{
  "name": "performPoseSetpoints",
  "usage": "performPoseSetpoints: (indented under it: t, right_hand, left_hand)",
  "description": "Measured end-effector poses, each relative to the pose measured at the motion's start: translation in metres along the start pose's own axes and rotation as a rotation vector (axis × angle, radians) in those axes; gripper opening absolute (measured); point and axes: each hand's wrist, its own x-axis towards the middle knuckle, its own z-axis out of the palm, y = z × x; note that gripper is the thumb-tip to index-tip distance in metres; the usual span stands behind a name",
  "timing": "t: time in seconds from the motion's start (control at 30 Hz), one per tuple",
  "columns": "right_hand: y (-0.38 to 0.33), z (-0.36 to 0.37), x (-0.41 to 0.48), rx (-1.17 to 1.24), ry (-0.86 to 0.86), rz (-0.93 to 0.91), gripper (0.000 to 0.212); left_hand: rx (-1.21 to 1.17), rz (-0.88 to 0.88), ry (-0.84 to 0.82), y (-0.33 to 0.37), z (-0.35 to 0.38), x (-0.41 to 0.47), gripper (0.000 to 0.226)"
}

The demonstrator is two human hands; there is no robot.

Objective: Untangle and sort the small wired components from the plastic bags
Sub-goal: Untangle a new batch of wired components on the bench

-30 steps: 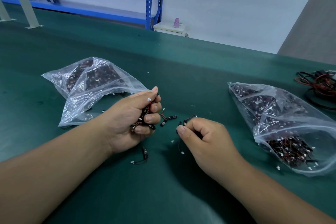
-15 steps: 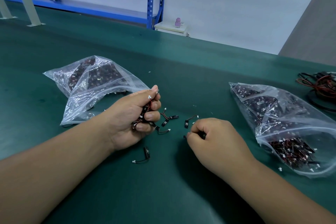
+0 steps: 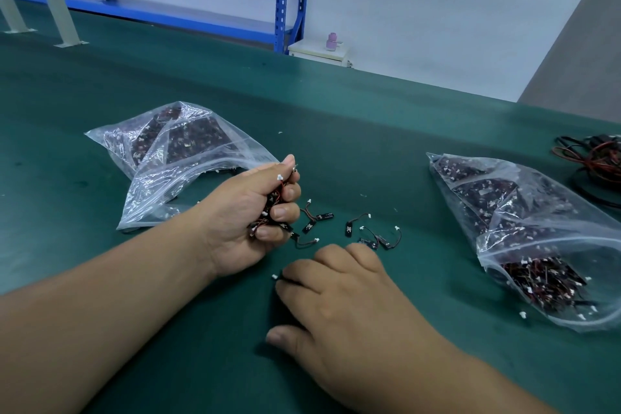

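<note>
Currently mid-sort. Left hand: grip clenched round a clump of wired components, low over the desk, with red/black leads and white plugs poking out between the fingers. Right hand is knuckles-up at 5 o'clock of the left, fingers curled down onto a single component. Only its white plug shows, at the index tip. The thumb sits apart at 6 o'clock, so I cannot tell whether that grip has closed on the piece or just covers it.

Loose components lie separated on the desk at 12 to 1 o'clock of the right hand. Left bag is at 10 o'clock of the left hand, touching it or just behind, hard to say. Right bag is at 3 o'clock, mouth open toward the viewer, packed with tangle. Cable coil is at far 2 o'clock, not part of this.

Doing it well, my read:
- Bring the thumb in and pinch the single by its black body, not the thin lead.
- Lift it clear and lay it with the separated ones, leads not overlapping.
- Keep the left grip firm but not crushing, so the next piece teases out plug-first.

Risk: plugs snag and drag neighbours out of the clump.
</note>
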Motion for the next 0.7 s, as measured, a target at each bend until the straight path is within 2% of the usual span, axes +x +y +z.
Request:
performPoseSetpoints:
  t: [0.13, 0.23, 0.33, 0.43, 0.57, 0.7]
  right_hand:
    - [0.011, 0.003, 0.001, -0.009, 0.066, 0.083, 0.061]
    - [0.021, 0.005, 0.002, 0.056, 0.176, 0.129, 0.051]
    - [0.025, 0.007, 0.005, 0.161, 0.134, 0.139, 0.055]
    - [0.03, 0.014, 0.008, 0.201, 0.065, 0.116, 0.065]
    - [0.03, 0.013, 0.006, 0.205, 0.073, 0.023, 0.059]
    - [0.029, 0.007, 0.004, 0.182, 0.247, -0.058, 0.039]
  left_hand:
    - [0.019, 0.002, 0.01, -0.001, 0.001, 0.001, 0.021]
    - [0.026, 0.003, 0.017, -0.001, 0.001, 0.001, 0.021]
    - [0.037, 0.004, 0.026, -0.003, 0.002, 0.001, 0.022]
    - [0.033, -0.001, 0.031, -0.003, 0.002, 0.002, 0.022]
    - [0.025, 0.002, 0.035, -0.003, 0.001, 0.001, 0.021]
    - [0.028, -0.003, 0.032, -0.003, 0.002, 0.0, 0.022]
